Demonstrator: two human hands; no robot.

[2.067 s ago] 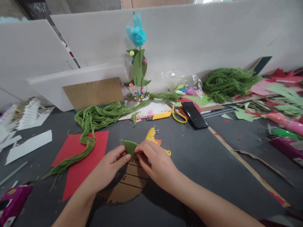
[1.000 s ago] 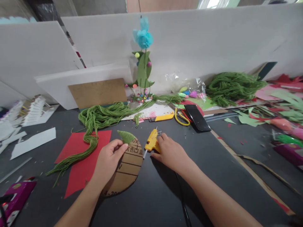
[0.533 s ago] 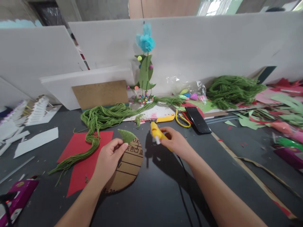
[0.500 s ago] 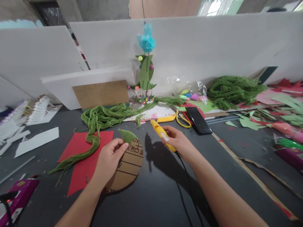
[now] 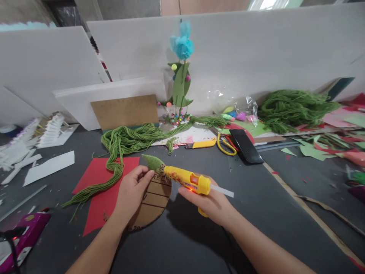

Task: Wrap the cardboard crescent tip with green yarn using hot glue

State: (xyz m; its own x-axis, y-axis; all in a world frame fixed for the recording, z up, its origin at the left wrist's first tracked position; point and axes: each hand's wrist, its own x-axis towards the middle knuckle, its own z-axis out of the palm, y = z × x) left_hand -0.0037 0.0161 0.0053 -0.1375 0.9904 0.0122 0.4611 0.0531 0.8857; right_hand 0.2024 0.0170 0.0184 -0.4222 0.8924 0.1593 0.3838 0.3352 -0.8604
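Note:
My left hand (image 5: 134, 189) pinches a green leaf-shaped piece (image 5: 154, 162) by its lower edge, over the top of a round cardboard disc (image 5: 155, 203) with printed characters. Fingers of my right hand (image 5: 207, 201) wrap round a yellow hot glue gun (image 5: 185, 178). A white glue stick (image 5: 224, 190) sticks out of the gun's back end, and a small red light glows on its side. The nozzle points left and reaches the right edge of the leaf; whether it touches, I cannot tell. Under and beside my left hand lies red paper (image 5: 98, 205).
Green yarn (image 5: 128, 140) trails across the red paper. Behind stand a blue flower (image 5: 182, 45) on a leafy stem and white boards (image 5: 242, 49). A yellow cutter (image 5: 203, 144), scissors (image 5: 226, 146) and a phone (image 5: 245, 146) lie at the back. Purple power strip (image 5: 27, 239) at left.
My right hand has turned the glue gun from pointing away to pointing left, its nozzle now at the leaf. My left hand still pinches the leaf. The view has shifted slightly.

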